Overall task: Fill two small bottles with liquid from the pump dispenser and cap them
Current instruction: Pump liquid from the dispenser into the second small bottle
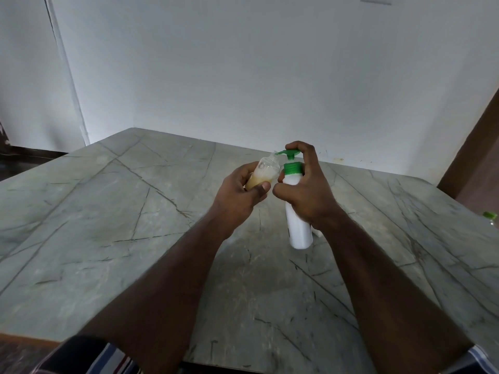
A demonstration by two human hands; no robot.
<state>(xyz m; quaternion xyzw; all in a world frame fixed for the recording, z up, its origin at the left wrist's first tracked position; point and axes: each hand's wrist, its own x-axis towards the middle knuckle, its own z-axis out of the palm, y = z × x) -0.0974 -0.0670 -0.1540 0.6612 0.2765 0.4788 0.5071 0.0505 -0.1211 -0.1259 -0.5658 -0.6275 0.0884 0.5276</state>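
Note:
A white pump dispenser (298,225) with a green collar and green pump head (289,153) stands tilted on the grey marble table (108,225). My right hand (305,193) grips its neck, with a finger curled over the pump head. My left hand (239,193) holds a small clear bottle (263,172), tilted, its open mouth right under the green spout. The small bottle is partly filled with a pale yellowish liquid. A second small bottle with a green cap (490,217) shows only partly at the right edge of the frame.
A white wall (243,63) rises behind the table's far edge. A brown wooden frame (475,136) stands at the far right. A small white object (317,233) lies on the table just behind the dispenser's base.

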